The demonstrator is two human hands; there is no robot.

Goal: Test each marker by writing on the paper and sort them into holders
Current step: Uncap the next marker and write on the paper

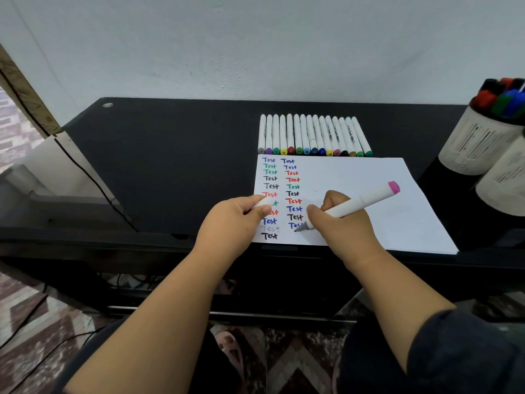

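Right hand (341, 220) grips pink-ended marker (360, 204), tip down on paper (355, 177), barrel slanting up-right. Left hand (235, 216) pinches its white cap (262, 202), just left. Holders (480, 143) far right, nearer the writing hand.

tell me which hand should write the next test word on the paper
Right. The right hand already grips the uncapped marker with its tip at the paper, below the second column. The left hand only holds the white cap.

Matt white paper (355, 200); smooth plastic markers (312, 135) (semi-gloss black desk (170, 155)).
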